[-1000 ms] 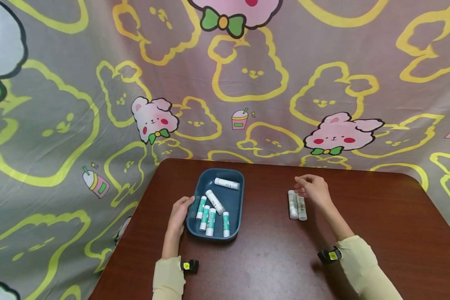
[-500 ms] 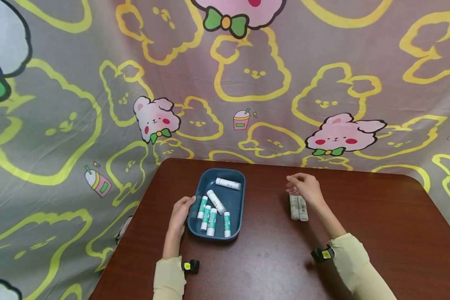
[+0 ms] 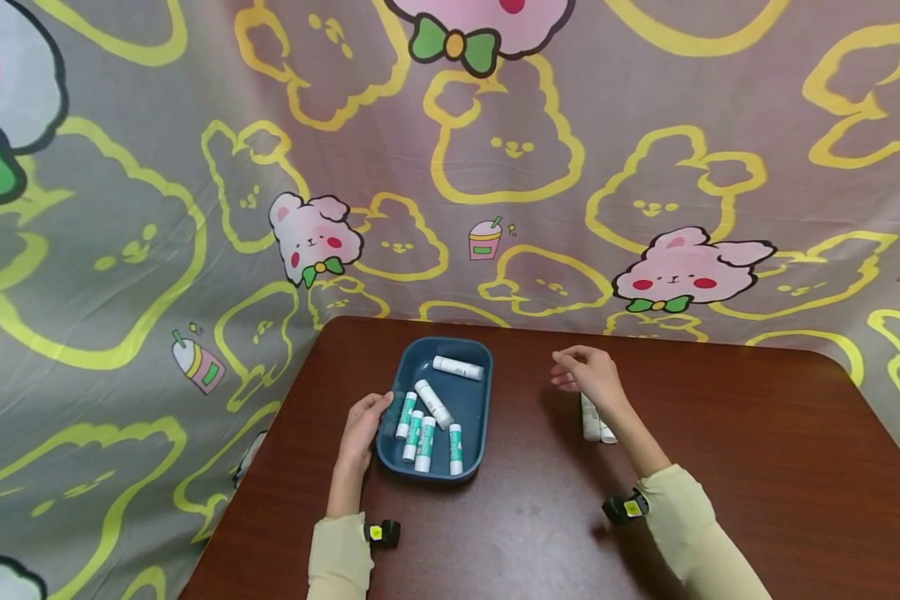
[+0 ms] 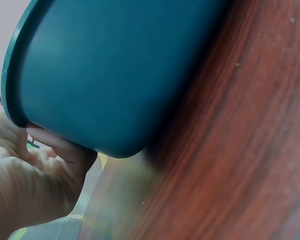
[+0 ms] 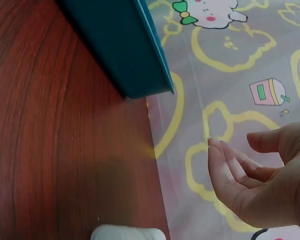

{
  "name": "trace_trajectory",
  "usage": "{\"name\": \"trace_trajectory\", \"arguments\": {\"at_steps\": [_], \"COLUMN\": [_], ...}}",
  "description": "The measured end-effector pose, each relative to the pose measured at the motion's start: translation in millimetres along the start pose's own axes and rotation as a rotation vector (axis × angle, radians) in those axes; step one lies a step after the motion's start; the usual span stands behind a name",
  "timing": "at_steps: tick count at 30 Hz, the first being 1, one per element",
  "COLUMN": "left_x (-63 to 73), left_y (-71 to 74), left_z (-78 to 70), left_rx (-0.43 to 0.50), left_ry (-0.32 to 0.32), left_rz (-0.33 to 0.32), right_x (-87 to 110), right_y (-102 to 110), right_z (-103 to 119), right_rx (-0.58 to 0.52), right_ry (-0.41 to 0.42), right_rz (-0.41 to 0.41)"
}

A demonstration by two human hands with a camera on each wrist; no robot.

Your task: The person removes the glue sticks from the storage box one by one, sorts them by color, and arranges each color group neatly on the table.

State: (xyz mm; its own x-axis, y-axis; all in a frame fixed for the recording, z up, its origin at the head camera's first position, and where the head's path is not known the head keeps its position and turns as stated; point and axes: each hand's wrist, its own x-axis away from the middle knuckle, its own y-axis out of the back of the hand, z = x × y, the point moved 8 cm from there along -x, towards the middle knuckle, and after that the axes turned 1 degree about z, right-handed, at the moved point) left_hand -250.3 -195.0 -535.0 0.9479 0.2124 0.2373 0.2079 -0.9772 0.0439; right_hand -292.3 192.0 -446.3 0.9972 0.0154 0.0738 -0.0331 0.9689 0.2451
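Head view: even, moderate light; soft pale glare, near middle of surface [image 3: 506, 525]; soft shadow left of right sleeve [image 3: 708, 533]. Left wrist view: dimmer, dark shadow beneath tub [image 4: 105, 75]. Both wrist views: hazy patches.

Tray [image 3: 470, 417] on table [image 3: 525, 525], six tubes [image 3: 424, 445] inside; two more tubes [image 3: 590, 423] right of it, side by side; cloth [image 3: 525, 108] behind table.

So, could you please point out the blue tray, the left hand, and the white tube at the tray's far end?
Blue tray [image 3: 467, 406]: head view, on its bare inner floor.
Left hand [image 3: 361, 426]: head view, on the back of the hand.
White tube [image 3: 458, 368]: head view, on the middle of its body.
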Motion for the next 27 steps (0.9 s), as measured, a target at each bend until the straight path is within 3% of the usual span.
{"name": "trace_trajectory", "arguments": {"at_steps": [27], "left_x": [0.8], "left_y": [-0.8], "left_z": [-0.2], "left_rx": [-0.023], "left_ry": [-0.010], "left_rz": [-0.003], "right_x": [-3.3], "right_y": [-37], "right_z": [14], "right_rx": [-0.078], "right_ry": [-0.016], "right_rz": [0.058]}}
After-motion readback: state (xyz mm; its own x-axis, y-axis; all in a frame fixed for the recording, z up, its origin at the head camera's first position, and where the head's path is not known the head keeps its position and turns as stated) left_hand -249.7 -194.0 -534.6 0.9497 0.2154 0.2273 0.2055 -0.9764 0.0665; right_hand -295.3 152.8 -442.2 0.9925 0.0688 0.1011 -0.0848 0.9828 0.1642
